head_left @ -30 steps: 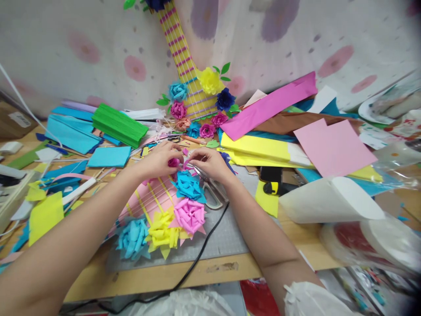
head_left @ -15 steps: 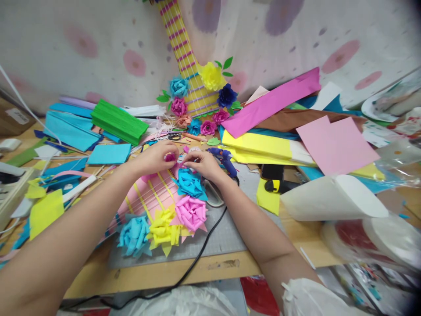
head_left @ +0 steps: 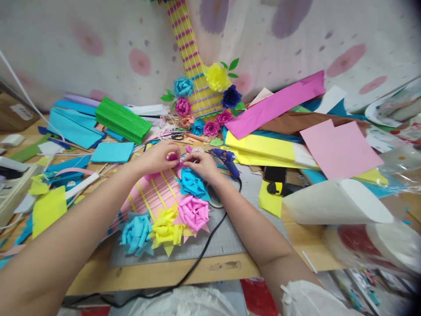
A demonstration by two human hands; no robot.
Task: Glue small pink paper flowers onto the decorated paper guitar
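Observation:
Over the far end of a pink paper guitar (head_left: 148,195), my left hand (head_left: 161,157) is closed around a magenta paper flower (head_left: 173,156), partly hidden by the fingers. My right hand (head_left: 203,166) pinches at the flower's near edge, thumb and forefinger together. The guitar lies on a grey cutting mat (head_left: 230,239). Along its right and near sides sit a blue paper flower (head_left: 193,183), a pink one (head_left: 193,213), a yellow one (head_left: 167,226) and a light blue one (head_left: 136,234). A blue glue gun (head_left: 226,161) lies just beyond my right hand.
A yellow paper guitar (head_left: 200,96) with flowers leans against the patterned wall covering. Folded green paper (head_left: 123,120) and blue sheets lie left. Magenta paper (head_left: 276,105), yellow paper (head_left: 263,147) and a white roll (head_left: 338,202) lie right. A black cord (head_left: 207,250) crosses the mat.
The whole view has shifted slightly, so things appear a little further right. Both hands stay at the magenta flower with almost the same grip.

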